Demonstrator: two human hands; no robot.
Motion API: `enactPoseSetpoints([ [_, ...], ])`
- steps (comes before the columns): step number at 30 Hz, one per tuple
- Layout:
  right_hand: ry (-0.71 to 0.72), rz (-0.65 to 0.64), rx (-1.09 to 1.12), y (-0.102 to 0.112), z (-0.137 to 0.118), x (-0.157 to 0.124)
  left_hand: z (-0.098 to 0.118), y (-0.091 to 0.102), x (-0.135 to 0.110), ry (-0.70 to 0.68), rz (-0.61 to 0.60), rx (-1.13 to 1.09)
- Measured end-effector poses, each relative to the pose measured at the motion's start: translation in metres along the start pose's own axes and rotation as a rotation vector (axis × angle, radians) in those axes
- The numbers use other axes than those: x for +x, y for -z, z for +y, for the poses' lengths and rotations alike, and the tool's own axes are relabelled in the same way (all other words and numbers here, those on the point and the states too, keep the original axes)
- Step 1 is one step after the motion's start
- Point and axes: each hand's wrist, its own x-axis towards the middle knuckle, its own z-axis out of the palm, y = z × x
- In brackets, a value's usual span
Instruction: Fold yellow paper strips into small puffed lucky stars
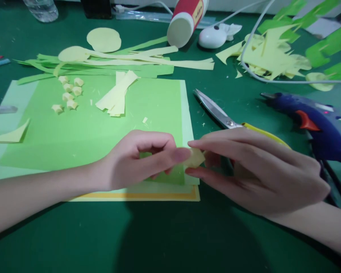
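Folded paper at the fingertips, with points of likely failure. The left hand (127, 165) pinches a folded pale-yellow paper piece (196, 158) under its thumb; the right hand (261, 170) grasps the same piece lightly between 2 fingertips, at its upper and lower edges. The piece is above the right edge of the light-green sheet (82, 129). Excess pressure from either thumb could flatten or crease it; too slack a pinch could let the folds spring open or the piece drop. The scissors (216, 110) lie beneath the right hand in this view, contact being impossible to judge; a careless sweep could knock them. The glue gun (309, 121) shows 1 red light, so its nozzle may be hot enough to burn. The 7 small paper stars (68, 87) lie loose and could scatter if brushed.
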Motion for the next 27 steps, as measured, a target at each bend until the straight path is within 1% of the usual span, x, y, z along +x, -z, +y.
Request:
enactPoseSetpoints([
  [1,-0.009,0.034,0.017,-0.0006,0.0002,0.0003,-0.0005,0.0005,-0.0002,-0.009,-0.013,-0.015],
  [3,-0.021,0.029,0.038,-0.0014,0.0006,-0.0001,-0.0016,0.0012,-0.0002,-0.027,-0.05,-0.042],
  [8,-0.003,-0.031,-0.001,0.0003,0.0008,-0.0039,-0.0025,0.0007,0.0012,-0.043,-0.089,-0.025],
  [14,-0.011,-0.022,-0.021,-0.0001,-0.0006,-0.0039,-0.0031,-0.0002,0.0011,-0.019,-0.08,0.012],
  [19,-0.036,-0.023,0.0,-0.0016,0.0009,-0.0051,-0.0076,-0.0024,0.0009,-0.055,-0.05,-0.063],
  [24,-0.051,-0.014,0.017,-0.0026,0.0001,-0.0079,-0.0091,-0.0037,0.0016,-0.036,-0.022,-0.106],
  [27,-0.045,-0.014,-0.001,-0.0015,-0.0016,-0.0073,-0.0092,-0.0035,0.0014,-0.031,-0.039,-0.098],
])
